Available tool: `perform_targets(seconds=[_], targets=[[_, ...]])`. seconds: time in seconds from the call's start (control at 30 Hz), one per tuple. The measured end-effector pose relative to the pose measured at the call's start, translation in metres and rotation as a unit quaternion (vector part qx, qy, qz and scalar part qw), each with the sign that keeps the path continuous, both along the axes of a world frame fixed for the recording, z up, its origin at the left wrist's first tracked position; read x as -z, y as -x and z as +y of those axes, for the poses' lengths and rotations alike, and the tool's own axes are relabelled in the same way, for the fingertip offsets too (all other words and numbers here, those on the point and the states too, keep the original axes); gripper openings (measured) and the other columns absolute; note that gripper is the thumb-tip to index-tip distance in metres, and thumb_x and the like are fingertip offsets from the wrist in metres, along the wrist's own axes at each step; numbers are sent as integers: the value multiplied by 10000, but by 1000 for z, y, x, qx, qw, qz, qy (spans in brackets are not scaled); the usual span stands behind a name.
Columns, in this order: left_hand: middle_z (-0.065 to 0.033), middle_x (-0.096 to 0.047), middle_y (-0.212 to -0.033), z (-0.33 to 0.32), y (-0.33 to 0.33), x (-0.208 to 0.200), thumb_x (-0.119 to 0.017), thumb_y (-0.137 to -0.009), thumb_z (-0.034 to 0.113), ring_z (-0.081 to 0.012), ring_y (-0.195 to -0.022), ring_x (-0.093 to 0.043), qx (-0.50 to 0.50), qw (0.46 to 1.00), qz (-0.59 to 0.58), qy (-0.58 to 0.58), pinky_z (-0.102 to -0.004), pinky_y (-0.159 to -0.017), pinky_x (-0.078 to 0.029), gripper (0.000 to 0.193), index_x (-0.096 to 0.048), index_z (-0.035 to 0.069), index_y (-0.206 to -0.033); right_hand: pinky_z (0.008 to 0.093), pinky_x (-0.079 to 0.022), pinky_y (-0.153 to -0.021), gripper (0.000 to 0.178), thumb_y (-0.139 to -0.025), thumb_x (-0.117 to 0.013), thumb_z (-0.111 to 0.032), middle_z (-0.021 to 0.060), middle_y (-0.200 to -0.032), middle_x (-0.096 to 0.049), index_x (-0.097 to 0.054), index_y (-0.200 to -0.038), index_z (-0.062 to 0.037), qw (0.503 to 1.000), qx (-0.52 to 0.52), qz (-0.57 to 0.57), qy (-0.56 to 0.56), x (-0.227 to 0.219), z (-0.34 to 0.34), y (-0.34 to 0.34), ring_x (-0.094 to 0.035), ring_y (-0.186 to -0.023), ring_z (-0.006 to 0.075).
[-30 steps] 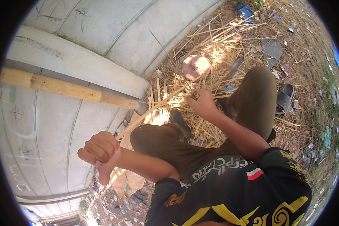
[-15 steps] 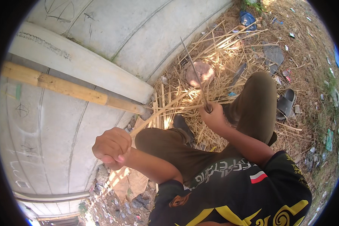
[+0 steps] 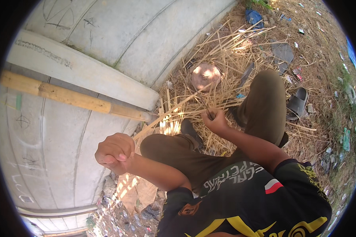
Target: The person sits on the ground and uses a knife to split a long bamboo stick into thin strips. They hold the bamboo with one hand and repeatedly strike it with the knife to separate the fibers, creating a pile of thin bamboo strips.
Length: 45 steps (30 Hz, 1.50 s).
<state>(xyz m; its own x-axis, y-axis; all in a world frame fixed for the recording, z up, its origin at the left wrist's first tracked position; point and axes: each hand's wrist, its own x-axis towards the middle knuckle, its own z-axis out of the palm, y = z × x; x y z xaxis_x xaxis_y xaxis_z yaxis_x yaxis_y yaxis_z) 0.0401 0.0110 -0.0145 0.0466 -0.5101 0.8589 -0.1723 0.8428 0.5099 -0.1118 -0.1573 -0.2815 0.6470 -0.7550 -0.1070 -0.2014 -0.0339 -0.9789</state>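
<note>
My left hand point(image 3: 115, 153) is a closed fist around the near end of a long, pale bamboo strip point(image 3: 168, 115). The strip slants away to the right, its far part reaching toward a round wood block point(image 3: 206, 76) among the shavings. In my right hand point(image 3: 216, 121), the fingers are wrapped round the handle of a long-bladed knife point(image 3: 205, 103). Its blade appears narrow and foreshortened, pointing toward the block beside the far part of the strip. Whether blade and strip touch, I cannot tell.
Bamboo shavings point(image 3: 225, 94) cover the ground between my bent legs. A bamboo pole point(image 3: 75, 98) and a concrete wall point(image 3: 118, 35) stand at left. A grey sandal point(image 3: 298, 103) lies right of my knee, a blue plastic bag point(image 3: 254, 18) farther off, cardboard point(image 3: 136, 193) near left.
The knife has swung down from a raised position, its blade now lower and foreshortened near the block. My right hand shifted slightly left and down; my left hand keeps its hold. The view moved slightly.
</note>
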Motion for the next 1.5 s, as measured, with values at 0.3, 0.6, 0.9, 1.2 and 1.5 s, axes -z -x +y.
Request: perform_targets(seconds=[0.3, 0.6, 0.9, 1.2, 1.5], targets=[[44, -353, -460, 4, -12, 4, -498, -1022, 201, -31, -319, -233, 16, 998, 62, 17, -209, -300, -141, 319, -490, 9, -768, 428, -547, -698, 305, -777, -669, -274, 186, -765, -694, -713, -840, 21, 975, -92, 194, 52, 74, -20, -23, -689, -728, 344], [65, -261, -433, 6, -15, 7, -461, -1040, 227, -25, -334, -196, -24, 995, 96, 28, -218, -312, -116, 342, -443, 56, -745, 425, -554, -700, 343, -775, -657, -274, 222, -759, -685, -688, -810, 66, 972, -86, 205, -81, 51, -33, -17, -698, -744, 322], [71, -215, -425, 21, -25, 10, -421, -1057, 264, -40, -339, -117, -92, 981, 163, 46, -246, -344, -75, 370, -440, 94, -729, 419, -551, -700, 343, -762, -665, -277, 232, -804, -693, -686, -821, 60, 979, -104, 137, 110, 8, -11, -20, -698, -771, 351], [85, -205, -433, 7, -13, 8, -391, -1066, 265, -35, -352, -107, -44, 991, 123, 18, -241, -372, -91, 353, -485, 109, -764, 427, -551, -705, 375, -760, -669, -291, 207, -792, -697, -697, -876, 65, 975, 5, 215, -54, 83, -42, -28, -699, -757, 348], [84, -214, -428, -1, 5, 0, -369, -1069, 264, -35, -343, -119, -19, 996, 88, 2, -234, -367, -102, 361, -503, 97, -779, 434, -524, -627, 308, -767, -677, -265, 217, -689, -653, -694, -840, 34, 988, -8, 134, 77, 37, -19, -29, -664, -660, 363]])
